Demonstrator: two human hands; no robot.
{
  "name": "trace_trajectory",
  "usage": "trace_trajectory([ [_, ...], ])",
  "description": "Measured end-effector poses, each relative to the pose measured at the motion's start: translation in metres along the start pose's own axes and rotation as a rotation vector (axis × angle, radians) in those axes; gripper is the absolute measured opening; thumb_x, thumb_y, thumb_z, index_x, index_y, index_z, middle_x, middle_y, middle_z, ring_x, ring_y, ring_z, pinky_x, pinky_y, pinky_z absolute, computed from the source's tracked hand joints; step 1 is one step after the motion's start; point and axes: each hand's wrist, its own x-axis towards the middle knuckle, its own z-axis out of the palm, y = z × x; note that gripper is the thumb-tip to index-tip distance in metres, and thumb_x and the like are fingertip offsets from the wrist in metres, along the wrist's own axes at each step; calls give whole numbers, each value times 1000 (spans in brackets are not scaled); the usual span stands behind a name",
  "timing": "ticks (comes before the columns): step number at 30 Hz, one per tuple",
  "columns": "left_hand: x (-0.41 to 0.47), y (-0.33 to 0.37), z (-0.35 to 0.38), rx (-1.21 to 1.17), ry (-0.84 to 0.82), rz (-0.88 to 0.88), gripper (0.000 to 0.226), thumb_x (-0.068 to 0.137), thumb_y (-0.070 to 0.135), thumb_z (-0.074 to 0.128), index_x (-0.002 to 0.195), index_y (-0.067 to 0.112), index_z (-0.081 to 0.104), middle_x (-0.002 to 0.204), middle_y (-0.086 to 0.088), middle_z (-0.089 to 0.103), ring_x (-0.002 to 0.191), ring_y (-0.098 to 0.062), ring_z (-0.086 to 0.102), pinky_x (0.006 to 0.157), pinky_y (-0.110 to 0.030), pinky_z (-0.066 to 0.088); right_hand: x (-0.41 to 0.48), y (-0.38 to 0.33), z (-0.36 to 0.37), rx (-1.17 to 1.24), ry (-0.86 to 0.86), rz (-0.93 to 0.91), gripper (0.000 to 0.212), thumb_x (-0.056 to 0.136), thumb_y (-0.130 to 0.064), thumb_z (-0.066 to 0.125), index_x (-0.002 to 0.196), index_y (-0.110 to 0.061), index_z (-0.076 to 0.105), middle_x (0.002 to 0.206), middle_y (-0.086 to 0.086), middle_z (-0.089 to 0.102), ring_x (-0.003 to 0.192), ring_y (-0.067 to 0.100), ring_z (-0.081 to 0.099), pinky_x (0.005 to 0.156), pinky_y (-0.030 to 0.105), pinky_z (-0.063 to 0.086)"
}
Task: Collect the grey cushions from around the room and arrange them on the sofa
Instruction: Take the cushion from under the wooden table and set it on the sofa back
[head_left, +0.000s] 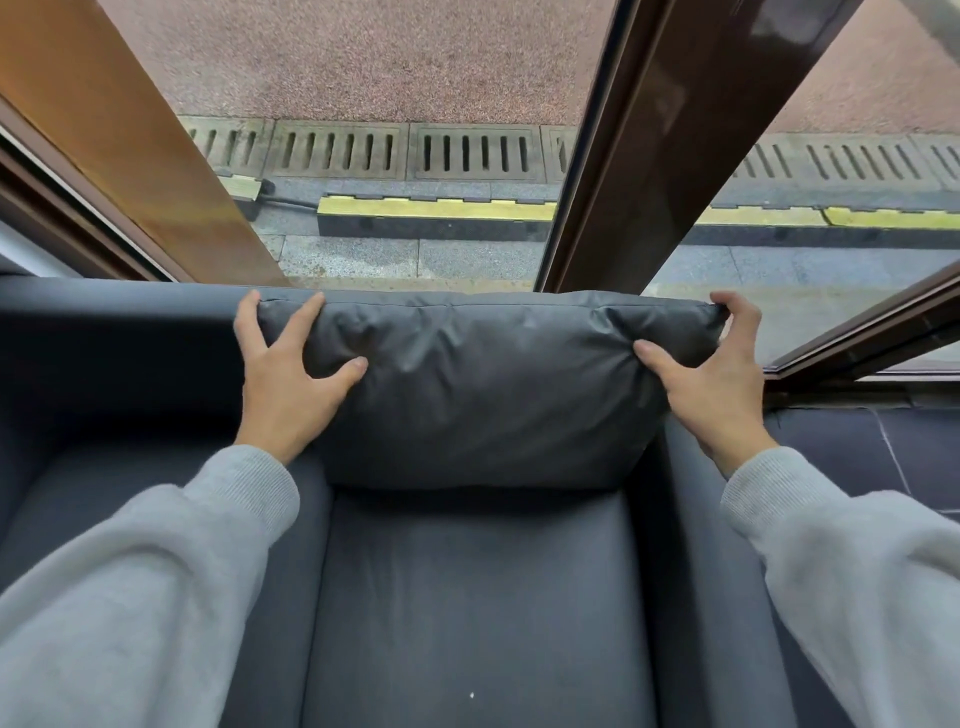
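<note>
A grey cushion stands upright against the backrest of a dark grey sofa, its lower edge meeting the back of the seat. Its long axis runs left to right, parallel to the backrest, and its broad front face looks toward the camera. The top seam lies level with the top of the backrest.

The 2 hands hold the cushion at its upper corners. The left hand grips the upper left corner: fingers curl over the top edge and down the side, while the thumb presses into the front face and dents the fabric. The right hand grips the upper right corner in the same way, fingers hooked over the top edge and thumb pushed into the front. Creases fan out in the fabric from both thumbs. Both arms wear light grey sleeves.

The cushion sits at the right end of the sofa, close to the right armrest. To its left the backrest is bare. Behind the sofa is a window with a brown frame, and through the glass show paving and a row of drain grates.
</note>
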Motion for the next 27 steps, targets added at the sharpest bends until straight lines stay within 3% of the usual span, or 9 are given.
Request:
trace_trajectory([
  [4,-5,11,13,-8,-13,55,76,81,39,84,149,34,51,168,-3,4,151,-8,13,108,-3,4,-1,13,-12,-5,95,25,73,80,-46,85,137,-46,39,121,2,58,112,27,56,94,31,40],
  [6,-4,15,18,21,-37,56,77,82,42,82,151,35,48,169,-2,-1,152,-11,12,116,-18,9,0,16,-17,-79,8,52,80,85,-46,83,147,-43,32,135,14,58,125,37,55,103,37,43],
  [9,1,18,20,127,-91,36,80,86,50,76,156,40,39,171,1,-11,155,-29,18,125,-42,22,6,9,-12,-184,-89,19,88,97,-38,74,163,-41,17,153,26,42,140,46,45,116,48,36],
  [13,4,16,14,303,-182,-1,82,88,62,65,158,52,24,170,6,-22,139,-49,43,115,-52,37,-2,6,0,-231,-178,33,73,107,-42,55,164,-53,11,161,28,25,143,50,40,119,51,34],
  [16,8,22,6,470,-239,-43,83,88,74,54,157,58,12,169,8,-26,131,-52,48,104,-56,43,-1,9,-3,-256,-234,80,71,107,-50,50,164,-55,8,164,29,23,148,51,35,121,53,31],
  [18,11,27,0,538,-274,-54,84,87,79,49,157,59,6,169,7,-27,138,-50,41,103,-58,43,5,8,-9,-274,-291,100,73,106,-53,49,163,-56,4,165,29,23,149,51,35,122,54,30],
  [23,4,47,-17,638,-328,-49,88,87,83,41,158,55,-2,169,2,-28,157,-40,-6,114,-66,30,12,-3,-40,-377,-458,67,84,103,-64,46,163,-54,-12,174,24,12,157,47,26,124,55,27],
  [27,-22,97,-29,710,-344,22,90,87,85,32,160,50,-6,170,-2,-25,157,-37,-15,122,-64,14,-6,-24,-75,-483,-491,10,85,103,-64,46,163,-52,-14,175,25,-9,159,52,13,126,59,19],
])
